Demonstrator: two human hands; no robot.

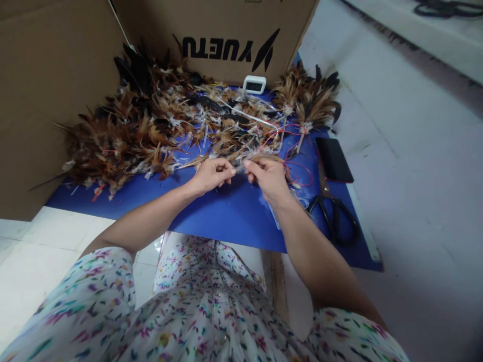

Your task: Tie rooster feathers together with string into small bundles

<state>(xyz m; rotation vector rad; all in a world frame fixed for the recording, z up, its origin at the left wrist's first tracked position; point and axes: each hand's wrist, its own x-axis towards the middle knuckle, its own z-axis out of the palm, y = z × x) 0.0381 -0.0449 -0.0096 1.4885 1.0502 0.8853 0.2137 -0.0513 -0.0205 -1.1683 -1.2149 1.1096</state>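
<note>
Between my two hands, over the front part of the blue table (226, 211), is a small feather (240, 169) with grey fluff at its end. My left hand (216, 175) pinches the fluffy end between thumb and forefinger. From the other side my right hand (266, 176) grips it with closed fingertips, and brown plumes show above its knuckles. Just behind my hands spread loose brown and black feathers (234, 133), mixed with white strips. A thin red string (302, 166) loops on the table to the right of my right hand.
A large heap of brown feathers (113, 136) lies left. Feather bunches (307, 103) sit at the back right. Black-handled scissors (334, 218) and a dark phone (334, 160) rest near the right edge. A small white digital clock (254, 85) stands before a cardboard box (222, 25).
</note>
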